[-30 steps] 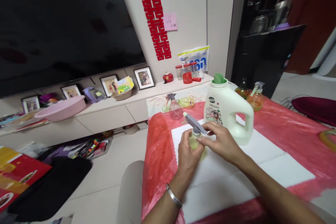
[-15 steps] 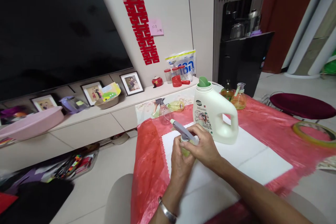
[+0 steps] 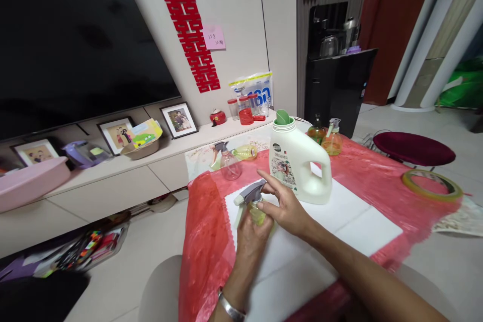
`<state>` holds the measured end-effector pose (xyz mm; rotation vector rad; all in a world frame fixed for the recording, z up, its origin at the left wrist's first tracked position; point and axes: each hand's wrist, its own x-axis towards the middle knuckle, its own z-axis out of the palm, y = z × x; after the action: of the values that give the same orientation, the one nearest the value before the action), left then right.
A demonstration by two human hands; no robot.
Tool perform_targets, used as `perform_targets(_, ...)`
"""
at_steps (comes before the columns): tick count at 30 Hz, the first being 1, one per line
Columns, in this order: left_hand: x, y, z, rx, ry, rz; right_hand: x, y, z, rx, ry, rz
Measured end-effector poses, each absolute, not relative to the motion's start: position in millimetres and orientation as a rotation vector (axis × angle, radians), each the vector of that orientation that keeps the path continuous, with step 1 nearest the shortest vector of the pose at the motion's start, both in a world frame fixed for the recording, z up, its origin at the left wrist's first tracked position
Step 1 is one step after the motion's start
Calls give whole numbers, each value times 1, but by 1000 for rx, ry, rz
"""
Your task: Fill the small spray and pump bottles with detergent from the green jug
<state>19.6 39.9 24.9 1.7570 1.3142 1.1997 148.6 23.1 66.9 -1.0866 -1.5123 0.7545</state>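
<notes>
My left hand (image 3: 251, 234) is wrapped round a small spray bottle (image 3: 256, 211) with yellowish liquid and a grey trigger head, held over the white sheet (image 3: 339, 221) on the red-covered table (image 3: 377, 181). My right hand (image 3: 285, 206) rests against the bottle's neck just below the trigger head, fingers stretched out toward it. Right behind the hands stands a large white detergent jug (image 3: 298, 163) with a green cap.
Farther back on the table are a clear spray bottle (image 3: 227, 162), a yellow bottle lying on its side (image 3: 245, 151) and two amber bottles (image 3: 326, 138). A tape roll (image 3: 432, 185) lies at the right. A low cabinet (image 3: 124, 181) with photo frames runs along the left.
The trigger head has turned from pointing up-left to lying level, nozzle to the left. My right hand's fingers have opened from their grip on the head. The camera has swung right.
</notes>
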Motion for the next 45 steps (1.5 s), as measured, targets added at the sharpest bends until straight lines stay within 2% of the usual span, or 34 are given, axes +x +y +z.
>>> perform_targets(12,19,38,27,1774,1226,1170,142,26,61,-1098,-1480,737)
perform_targets(20,20,31,40,1701,1207,1113,156,25,67,-933,-1513,1054)
perform_targets(28,22,28,43,1674,1245,1112,153,26,71,-1067,-1501,842)
perform_targets(36,21,28,45,1669,1247,1090,160,28,66,-901,-1348,1053)
perform_targets(45,14,29,48,1661,1200,1020,180,29,74,-762,-1236,720)
